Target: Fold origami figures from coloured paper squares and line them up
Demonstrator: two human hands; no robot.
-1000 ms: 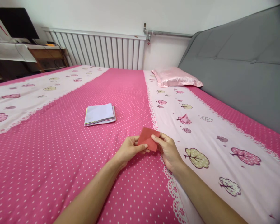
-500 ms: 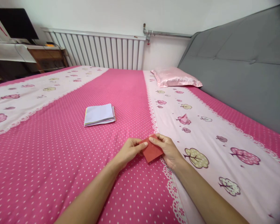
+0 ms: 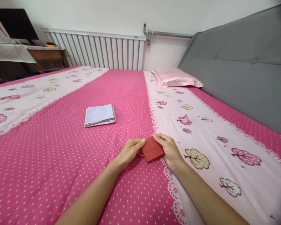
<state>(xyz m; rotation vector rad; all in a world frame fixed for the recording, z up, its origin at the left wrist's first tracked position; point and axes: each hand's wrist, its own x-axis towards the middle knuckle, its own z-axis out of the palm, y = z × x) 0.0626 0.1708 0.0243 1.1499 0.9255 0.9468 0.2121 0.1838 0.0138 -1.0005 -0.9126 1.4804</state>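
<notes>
Between my hands is a small red paper square [image 3: 152,149], tilted with one corner toward me. My left hand [image 3: 131,151] pinches its left corner, thumb on top. At the upper right edge, my right hand [image 3: 169,149] grips it with the thumb on top and the fingers behind. Most of the fingers under the paper are hidden. Farther off to the left, a stack of paper sheets [image 3: 99,114] lies on the bed, white on top with coloured edges below.
Under everything spreads a pink dotted bedsheet [image 3: 67,150] with pale tree-print bands. A small folded pink piece [image 3: 184,119] sits right of centre. Beyond are a pink pillow [image 3: 176,78], a grey headboard [image 3: 243,72], a radiator [image 3: 103,51] and a monitor [image 3: 16,24] on a desk.
Both thumbs have slid outward from the middle of the red paper to its edges, so more of its face shows. The paper has turned slightly. The stack has not moved.
</notes>
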